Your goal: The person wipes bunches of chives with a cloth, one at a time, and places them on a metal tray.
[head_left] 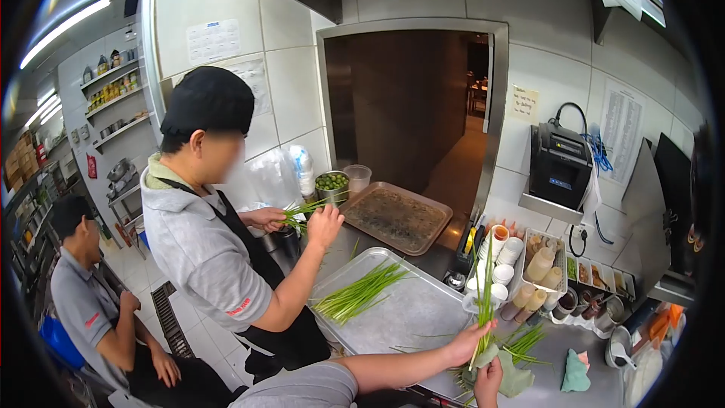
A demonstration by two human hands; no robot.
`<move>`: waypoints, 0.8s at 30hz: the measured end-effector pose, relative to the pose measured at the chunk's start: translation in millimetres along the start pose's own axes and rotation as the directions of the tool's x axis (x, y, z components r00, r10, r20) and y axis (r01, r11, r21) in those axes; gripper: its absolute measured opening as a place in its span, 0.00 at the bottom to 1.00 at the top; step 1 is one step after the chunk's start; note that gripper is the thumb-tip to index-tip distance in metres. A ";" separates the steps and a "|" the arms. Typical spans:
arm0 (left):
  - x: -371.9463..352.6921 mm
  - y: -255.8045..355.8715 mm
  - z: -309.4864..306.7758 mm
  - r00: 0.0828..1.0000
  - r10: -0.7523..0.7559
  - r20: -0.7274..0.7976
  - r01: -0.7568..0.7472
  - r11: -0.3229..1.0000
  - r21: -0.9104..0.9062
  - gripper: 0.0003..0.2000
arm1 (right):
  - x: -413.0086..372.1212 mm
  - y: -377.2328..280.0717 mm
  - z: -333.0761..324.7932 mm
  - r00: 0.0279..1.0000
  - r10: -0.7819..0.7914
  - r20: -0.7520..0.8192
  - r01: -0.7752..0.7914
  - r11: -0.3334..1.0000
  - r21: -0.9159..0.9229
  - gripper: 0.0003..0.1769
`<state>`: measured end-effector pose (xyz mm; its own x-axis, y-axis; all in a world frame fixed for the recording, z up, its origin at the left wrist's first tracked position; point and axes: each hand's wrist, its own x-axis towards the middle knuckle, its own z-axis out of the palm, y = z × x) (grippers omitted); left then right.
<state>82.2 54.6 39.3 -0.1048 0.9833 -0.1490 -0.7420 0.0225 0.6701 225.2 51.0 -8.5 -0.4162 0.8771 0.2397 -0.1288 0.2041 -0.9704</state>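
Long green stalks point(485, 287) stand upright in my left hand point(470, 343), whose fingers are wrapped round them. Just below, my right hand point(489, 382) is closed at the lower end of the same bunch, beside a grey-green cloth point(515, 378). More loose green stalks point(525, 344) lie on the steel counter to the right of my hands. A bundle of green stalks point(361, 291) rests on a metal tray point(423, 306) to the left. Across the tray, a co-worker holds thin green stalks point(302, 211) in both hands.
A brown tray point(396, 217) sits behind the metal tray, near a container of small green fruits point(332, 181). Sauce bottles point(540, 264), white cups point(504, 272) and a metal bowl point(619, 344) stand at the right. A pink and green cloth point(576, 372) lies on the counter. Another person sits at far left.
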 end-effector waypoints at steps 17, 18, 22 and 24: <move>-29.2 1.7 -30.5 0.969 -0.058 0.240 -0.246 -0.142 0.959 0.23 | -7.5 1.6 41.5 0.890 0.457 0.000 -0.336 0.655 0.677 0.21; -30.9 -0.2 -34.1 0.973 -0.050 0.224 -0.229 -0.177 0.957 0.23 | -5.3 4.6 45.1 0.891 0.454 0.002 -0.336 0.656 0.676 0.21; -33.3 6.8 -50.4 0.956 -0.078 0.282 -0.288 -0.069 0.955 0.29 | -5.4 35.7 39.6 0.884 0.456 -0.101 -0.308 0.733 0.607 0.12; -8.7 -29.9 -89.1 0.872 0.121 0.475 -0.478 0.003 0.878 0.31 | -3.4 37.6 43.9 0.887 0.441 -0.137 -0.288 0.759 0.584 0.10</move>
<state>46.3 29.3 -44.2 0.1333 0.9458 0.2961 0.6292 -0.3116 0.7121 182.2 36.7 -44.6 -0.3026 0.9275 -0.2195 -0.5034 -0.3511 -0.7895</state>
